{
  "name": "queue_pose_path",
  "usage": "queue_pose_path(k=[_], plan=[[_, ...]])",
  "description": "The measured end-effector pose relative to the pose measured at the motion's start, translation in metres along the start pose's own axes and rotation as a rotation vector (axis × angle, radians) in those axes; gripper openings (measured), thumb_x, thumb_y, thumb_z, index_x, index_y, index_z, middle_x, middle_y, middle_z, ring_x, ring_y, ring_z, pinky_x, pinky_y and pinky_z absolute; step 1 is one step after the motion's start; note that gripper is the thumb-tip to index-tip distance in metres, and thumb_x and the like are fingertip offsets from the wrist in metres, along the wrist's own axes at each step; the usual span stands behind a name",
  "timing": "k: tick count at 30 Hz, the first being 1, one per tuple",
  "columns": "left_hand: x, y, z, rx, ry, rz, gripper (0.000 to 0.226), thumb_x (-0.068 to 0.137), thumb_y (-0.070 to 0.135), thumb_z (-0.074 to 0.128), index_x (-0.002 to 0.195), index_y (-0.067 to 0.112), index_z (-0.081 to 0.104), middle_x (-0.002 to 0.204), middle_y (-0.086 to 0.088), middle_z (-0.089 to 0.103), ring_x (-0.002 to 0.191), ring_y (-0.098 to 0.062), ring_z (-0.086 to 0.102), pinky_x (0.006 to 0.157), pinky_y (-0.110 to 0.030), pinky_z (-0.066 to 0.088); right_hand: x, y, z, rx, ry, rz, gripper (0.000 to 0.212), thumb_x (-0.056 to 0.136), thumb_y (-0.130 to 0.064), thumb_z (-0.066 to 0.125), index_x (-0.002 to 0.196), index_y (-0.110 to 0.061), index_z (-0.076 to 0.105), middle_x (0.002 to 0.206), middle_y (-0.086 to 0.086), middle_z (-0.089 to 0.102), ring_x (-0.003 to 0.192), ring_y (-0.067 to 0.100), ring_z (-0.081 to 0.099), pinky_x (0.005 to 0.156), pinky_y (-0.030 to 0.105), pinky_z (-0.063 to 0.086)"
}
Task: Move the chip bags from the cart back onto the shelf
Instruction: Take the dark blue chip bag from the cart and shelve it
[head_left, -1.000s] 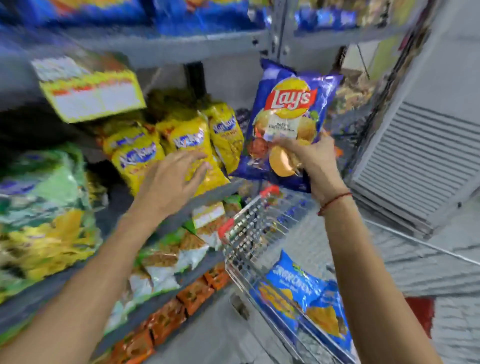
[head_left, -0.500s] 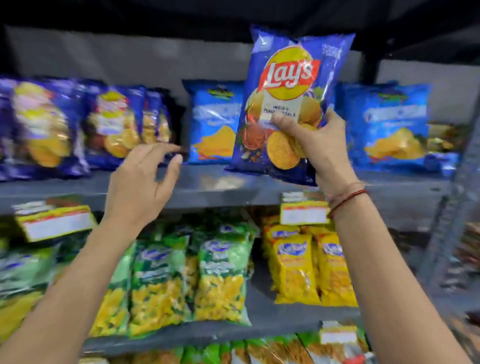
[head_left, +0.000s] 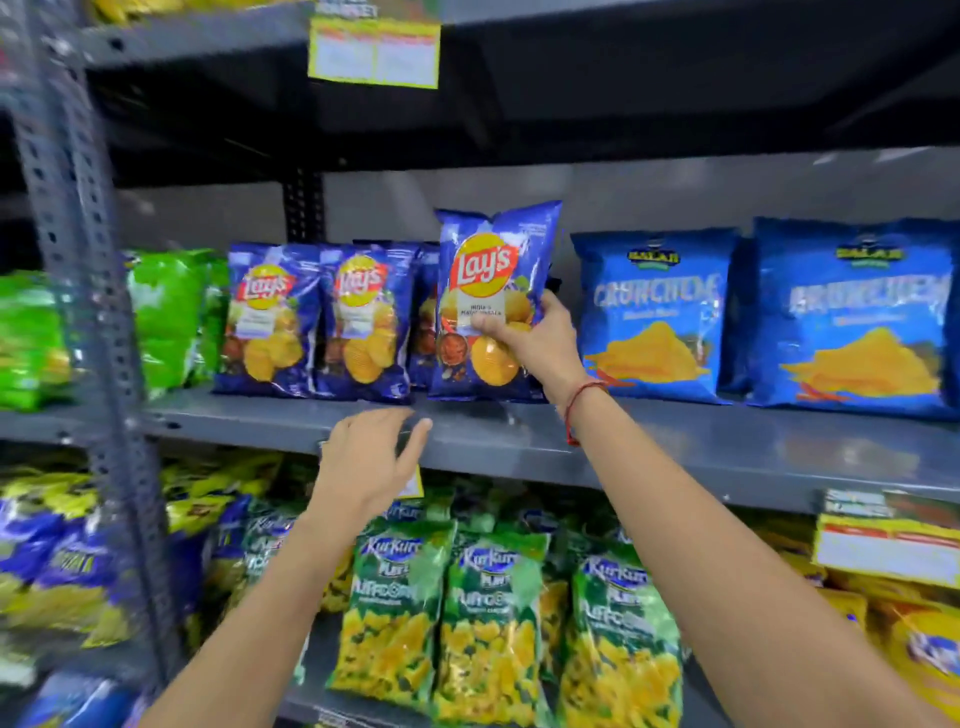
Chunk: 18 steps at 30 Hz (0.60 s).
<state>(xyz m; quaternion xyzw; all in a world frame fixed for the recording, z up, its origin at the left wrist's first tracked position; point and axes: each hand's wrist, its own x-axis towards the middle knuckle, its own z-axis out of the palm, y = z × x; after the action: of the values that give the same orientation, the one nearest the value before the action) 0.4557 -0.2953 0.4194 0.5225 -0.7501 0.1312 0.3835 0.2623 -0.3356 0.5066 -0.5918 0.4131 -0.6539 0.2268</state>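
Right hand (head_left: 535, 340) — thumb across the front panel, fingers wrapped behind the right edge, clamped on a glossy dark-blue foil Lay's chip bag (head_left: 493, 291). The bag stands upright, its bottom seam at or just above the grey metal shelf (head_left: 675, 441); which of the two cannot be told. Front panel: red-and-yellow round logo, a white label strip beneath it, ridged golden chips and a bowl of reddish spice printed low down. A red thread bracelet (head_left: 576, 402) circles the wrist.

Left hand (head_left: 371, 457) — fingers spread and loosely curved, holding nothing, hovering before the shelf's front lip below the bag.

Neighbours on the same shelf: two matching dark-blue Lay's bags (head_left: 317, 319) just to the left, bright green bags (head_left: 166, 317) beyond them, and two wide light-blue bags printed with orange chips (head_left: 758, 312) to the right. Lower tier: green-and-yellow Kurkure puffcorn bags (head_left: 488, 623).
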Motion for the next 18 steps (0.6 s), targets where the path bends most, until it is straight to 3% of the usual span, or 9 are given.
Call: queue_pose_path(k=[2,5,9,11,14,18], plan=[[-0.002,-0.002,0.004,0.010,-0.007,0.008,0.066,0.085,0.053,0.021,0.108,0.009,0.065,0.104,-0.010,0.071,0.101,-0.028,0.063,0.087,-0.039,0.043,-0.002,0.004,0.011,-0.016,-0.036,0.067,0.120,0.036,-0.063,0.086,0.138,-0.014,0.044,0.138,0.005,0.056,0.126,0.024,0.054,0.106,0.046,0.046],[-0.003,-0.006,0.007,0.010,0.011,0.017,0.060,0.088,0.050,0.024,0.106,0.010,0.066,0.103,-0.006,0.072,0.098,-0.025,0.064,0.087,-0.037,0.043,-0.007,0.008,0.021,0.027,-0.057,0.158,0.109,0.057,-0.036,0.089,0.146,-0.009,0.031,0.144,0.008,0.049,0.130,0.024,0.050,0.109,0.044,0.042],[-0.005,-0.007,0.010,0.015,0.034,0.025,0.056,0.090,0.046,0.027,0.105,0.010,0.066,0.103,-0.005,0.072,0.098,-0.023,0.064,0.087,-0.037,0.043,-0.005,0.021,0.026,-0.007,-0.045,0.193,0.090,0.058,-0.031,0.090,0.133,-0.012,0.045,0.126,0.001,0.062,0.116,0.018,0.058,0.103,0.037,0.047],[-0.006,-0.007,0.011,0.011,0.041,0.026,0.055,0.090,0.046,0.027,0.104,0.009,0.067,0.101,-0.006,0.072,0.096,-0.024,0.065,0.086,-0.038,0.043,-0.003,0.025,0.026,-0.024,-0.033,0.185,0.092,0.048,-0.040,0.091,0.127,-0.018,0.050,0.123,0.000,0.065,0.114,0.019,0.061,0.102,0.041,0.049],[-0.006,-0.007,0.012,0.001,0.059,0.021,0.054,0.090,0.045,0.029,0.102,0.009,0.067,0.099,-0.006,0.073,0.094,-0.024,0.066,0.087,-0.038,0.044,0.006,0.038,0.025,-0.013,-0.014,0.182,0.121,0.023,-0.064,0.087,0.129,-0.024,0.047,0.124,-0.001,0.065,0.114,0.021,0.062,0.100,0.045,0.051],[-0.007,-0.006,0.013,0.007,0.079,0.022,0.053,0.090,0.044,0.030,0.102,0.009,0.067,0.099,-0.006,0.073,0.094,-0.024,0.066,0.088,-0.038,0.043,0.000,0.034,0.022,0.023,-0.019,0.201,0.124,0.027,-0.062,0.089,0.135,-0.022,0.042,0.126,-0.001,0.063,0.113,0.019,0.062,0.100,0.044,0.051]])
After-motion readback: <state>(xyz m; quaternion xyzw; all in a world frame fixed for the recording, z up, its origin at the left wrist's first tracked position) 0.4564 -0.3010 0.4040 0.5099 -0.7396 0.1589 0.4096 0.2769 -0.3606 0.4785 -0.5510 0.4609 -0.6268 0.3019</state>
